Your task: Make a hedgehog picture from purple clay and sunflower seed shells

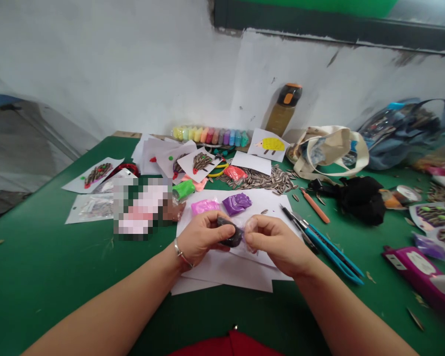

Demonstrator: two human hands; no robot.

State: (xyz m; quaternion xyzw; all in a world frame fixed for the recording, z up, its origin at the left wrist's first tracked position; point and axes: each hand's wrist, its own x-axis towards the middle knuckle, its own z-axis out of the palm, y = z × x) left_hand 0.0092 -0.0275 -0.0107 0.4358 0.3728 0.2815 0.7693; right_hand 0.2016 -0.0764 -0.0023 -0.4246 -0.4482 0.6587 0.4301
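My left hand (203, 237), with a bracelet at the wrist, is closed on a dark clay packet (232, 235) above white paper sheets (222, 272). The fingers of my right hand (274, 240) pinch the clear plastic at the packet's right end. Just beyond my hands, a pink clay packet (204, 206) and a purple one (236, 203) lie on the paper. A green packet (184, 189) is further left. Black and blue pens or tools (328, 249) rest to the right of my right hand.
Sunflower seeds (269, 179) are piled behind the paper, near a red packet (236, 173). Coloured clays (211, 136) line the wall beside a bottle (284, 110). Seed-covered hedgehog pictures (202, 162) stand left. A cloth bag (328, 151), black item (361, 199) and magenta case (422, 277) are right.
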